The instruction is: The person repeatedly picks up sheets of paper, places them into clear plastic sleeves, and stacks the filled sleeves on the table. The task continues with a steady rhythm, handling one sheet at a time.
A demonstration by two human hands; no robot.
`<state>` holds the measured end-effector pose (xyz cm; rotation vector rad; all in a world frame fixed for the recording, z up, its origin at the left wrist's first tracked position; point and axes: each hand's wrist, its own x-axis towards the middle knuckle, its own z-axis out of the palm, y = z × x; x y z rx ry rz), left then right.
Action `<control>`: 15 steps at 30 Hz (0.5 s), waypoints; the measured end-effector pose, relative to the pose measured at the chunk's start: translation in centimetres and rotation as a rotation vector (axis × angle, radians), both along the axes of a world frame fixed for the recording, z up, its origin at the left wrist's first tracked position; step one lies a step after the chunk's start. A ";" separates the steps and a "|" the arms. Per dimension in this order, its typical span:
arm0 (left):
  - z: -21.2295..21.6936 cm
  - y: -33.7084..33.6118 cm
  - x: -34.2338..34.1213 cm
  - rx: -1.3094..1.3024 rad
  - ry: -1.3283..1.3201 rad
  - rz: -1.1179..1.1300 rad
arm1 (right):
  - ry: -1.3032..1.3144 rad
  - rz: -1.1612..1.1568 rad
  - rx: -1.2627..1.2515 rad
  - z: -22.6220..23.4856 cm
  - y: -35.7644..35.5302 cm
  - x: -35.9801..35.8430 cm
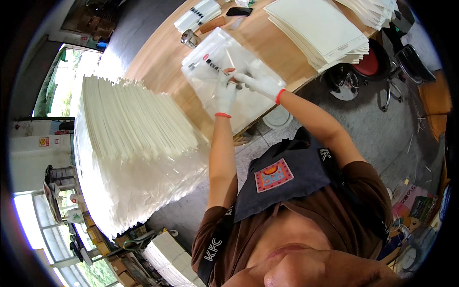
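Both my hands wear white gloves with orange-red cuffs and bare fingertips, and they meet over a pile of clear plastic bags (pixel 198 76) on the wooden table (pixel 158 62). My left hand (pixel 227 88) has its fingers bent together near the bags' printed part. From the right, my right hand (pixel 260 83) brings its fingertips against the left ones in a pinch. Anything between the fingertips is too small to make out. A thin whitish strip (pixel 230 58) shows just beyond them, on or in the bags.
Left of the table stands a tall plastic-wrapped stack of white sheets (pixel 138 124). Behind the bags are a metal can (pixel 190 39), a brown block (pixel 213 25), a phone (pixel 239 12) and a packet (pixel 198 15). More white sheets (pixel 320 31) lie right, near a red-seated stool (pixel 366 62).
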<state>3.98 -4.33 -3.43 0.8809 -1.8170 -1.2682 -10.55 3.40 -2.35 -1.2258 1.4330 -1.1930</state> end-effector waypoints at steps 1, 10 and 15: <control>-1.2 -0.2 0.3 -0.016 -0.021 -0.010 | 0.104 0.015 -0.016 -0.5 -0.4 -0.3; 1.6 -1.4 0.8 0.359 0.290 0.063 | 0.819 0.254 0.320 -5.8 4.8 -6.9; 2.2 3.2 -2.9 0.033 -0.042 -0.034 | 0.325 0.021 -0.134 -1.6 1.2 -1.8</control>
